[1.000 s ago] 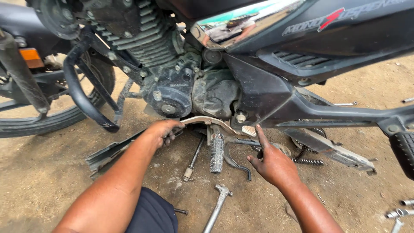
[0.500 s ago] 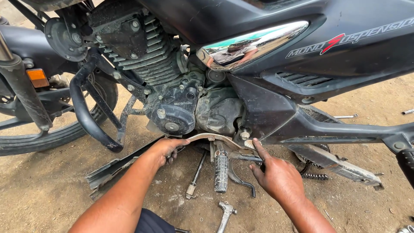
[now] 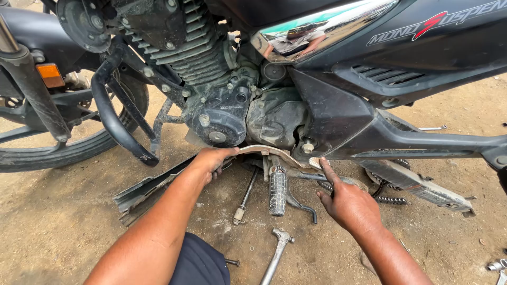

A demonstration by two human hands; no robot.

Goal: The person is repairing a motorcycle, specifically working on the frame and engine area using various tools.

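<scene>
Soft, even daylight gives only a faint shadow under the motorcycle engine (image 3: 222, 113), glare streaks the chrome panel (image 3: 322, 29), and edges seem slightly stretched.

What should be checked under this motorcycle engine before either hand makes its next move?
1. Left hand grips the front end of the curved metal lever: ok.
2. Right hand forefinger touches the lever's ribbed rear pad: ok.
3. Footpeg hangs below the lever, apart from both hands: ok.
4. Lever seated on its shaft: cannot tell, hidden behind it.
5. Wrench on the ground within reach, held by neither hand: ok.
6. Drive chain on its sprocket: not ok, lying slack on the dirt.
</scene>
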